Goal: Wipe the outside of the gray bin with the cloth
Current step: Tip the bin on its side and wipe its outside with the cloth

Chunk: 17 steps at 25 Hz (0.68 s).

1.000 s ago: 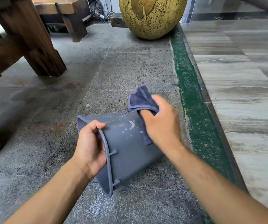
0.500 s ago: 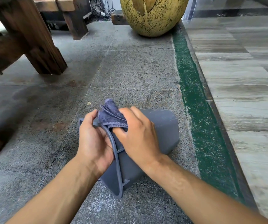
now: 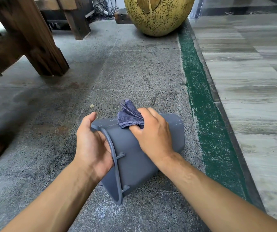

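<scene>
Gray plastic bin (image 3: 134,158), lying on its side on the speckled gray stone floor (image 3: 134,72), has its open rim toward the person. Left hand (image 3: 91,144) grips that rim, fingers curled inside. Right hand (image 3: 152,134) clutches a bunched blue-gray cloth (image 3: 129,114) against the bin's upper wall. Farther off stand dark wooden legs (image 3: 39,44) and a speckled yellow-green round pot (image 3: 157,14).
</scene>
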Available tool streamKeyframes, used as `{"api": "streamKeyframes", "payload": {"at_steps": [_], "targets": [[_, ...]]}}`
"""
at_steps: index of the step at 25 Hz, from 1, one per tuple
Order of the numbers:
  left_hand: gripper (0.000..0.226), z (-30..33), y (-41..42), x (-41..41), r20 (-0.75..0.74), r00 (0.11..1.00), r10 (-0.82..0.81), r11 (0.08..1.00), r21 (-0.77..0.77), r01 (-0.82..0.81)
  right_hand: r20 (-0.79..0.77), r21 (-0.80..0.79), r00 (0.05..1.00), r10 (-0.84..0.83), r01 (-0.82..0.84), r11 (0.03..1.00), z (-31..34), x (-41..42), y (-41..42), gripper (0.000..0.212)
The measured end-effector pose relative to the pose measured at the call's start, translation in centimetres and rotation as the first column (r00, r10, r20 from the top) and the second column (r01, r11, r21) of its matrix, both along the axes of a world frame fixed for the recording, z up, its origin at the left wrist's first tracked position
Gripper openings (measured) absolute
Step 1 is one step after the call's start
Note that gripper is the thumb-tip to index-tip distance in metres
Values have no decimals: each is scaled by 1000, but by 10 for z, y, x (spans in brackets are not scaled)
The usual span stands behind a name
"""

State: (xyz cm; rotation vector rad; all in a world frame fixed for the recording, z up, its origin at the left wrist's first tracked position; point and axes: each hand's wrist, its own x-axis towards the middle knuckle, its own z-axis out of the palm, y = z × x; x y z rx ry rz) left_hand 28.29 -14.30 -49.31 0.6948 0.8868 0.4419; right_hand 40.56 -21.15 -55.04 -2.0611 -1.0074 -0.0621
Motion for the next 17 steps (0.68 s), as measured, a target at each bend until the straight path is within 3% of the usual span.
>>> {"api": "streamKeyframes", "payload": {"at_steps": [17], "targets": [[78,1,14,-5,-35,999,-10,1000,6,10,-9,-89,992,-122,121,989,-19,38,-2,34]]}}
